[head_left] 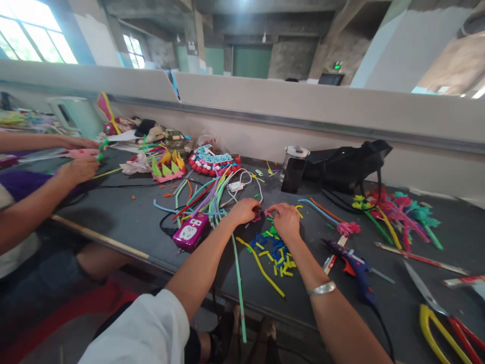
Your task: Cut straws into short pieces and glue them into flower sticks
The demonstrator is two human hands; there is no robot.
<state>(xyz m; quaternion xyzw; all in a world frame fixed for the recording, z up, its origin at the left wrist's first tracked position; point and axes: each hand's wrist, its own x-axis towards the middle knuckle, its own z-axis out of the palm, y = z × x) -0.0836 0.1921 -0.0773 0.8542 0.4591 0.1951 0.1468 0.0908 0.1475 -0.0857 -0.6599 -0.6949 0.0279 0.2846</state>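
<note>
Both hands are close together over the dark table. My left hand [245,211] has its fingers curled round a small pink piece [257,215]. Just right of it, my right hand [285,220] pinches something pink at its fingertips, too small to make out. Below the hands lie short cut pieces in blue, green and yellow [278,253]. A long yellow strip [261,265] runs beside them. To the left, a bundle of coloured strips [208,197] lies by a purple power socket box [192,232].
A glue gun [356,273] and large scissors [435,303] lie at the right, near pompom flowers [405,212]. A phone [293,175] leans on a clear cup before a black bag [341,164]. At the left, another person's hands [81,162] hold pink and green pieces.
</note>
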